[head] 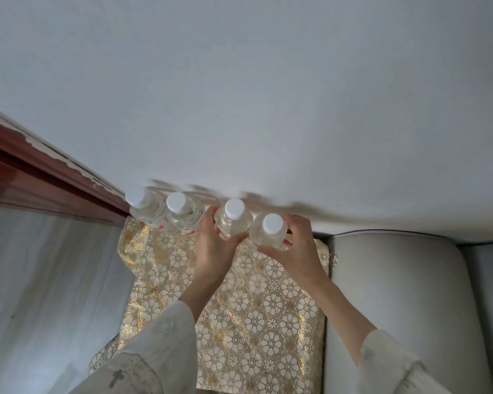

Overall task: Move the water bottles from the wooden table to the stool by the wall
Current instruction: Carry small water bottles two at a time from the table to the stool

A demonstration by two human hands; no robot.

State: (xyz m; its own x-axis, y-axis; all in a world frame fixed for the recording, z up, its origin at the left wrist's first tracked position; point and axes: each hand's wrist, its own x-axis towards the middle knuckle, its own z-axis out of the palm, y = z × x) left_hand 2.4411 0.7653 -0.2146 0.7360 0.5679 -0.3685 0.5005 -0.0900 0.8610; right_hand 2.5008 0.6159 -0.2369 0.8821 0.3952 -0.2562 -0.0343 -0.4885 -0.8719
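Four clear plastic water bottles with white screw caps stand in a row along the back edge of the stool with the gold floral-patterned cloth cover (239,308), right against the pale wall (268,95). Counting from the wall's red-brown wooden door frame (26,172), the first bottle (143,207) and second bottle (181,216) stand free, touching each other. The third bottle (234,220) is held in the left hand (214,245), fingers curled round its shoulder; the fourth bottle (271,230), farthest from the frame, is gripped by the right hand (296,251), thumb in front and fingers behind.

Both seem to be going down onto the cloth, though their bases are hidden, so I can't swear they are seated. To do this well, lower each straight, feel the base settle flat on the soft cover, then let go gently without knocking the neighbours; the cloth may give slightly. Beside the stool, away from the frame, sits a grey cushioned sofa arm (396,294).
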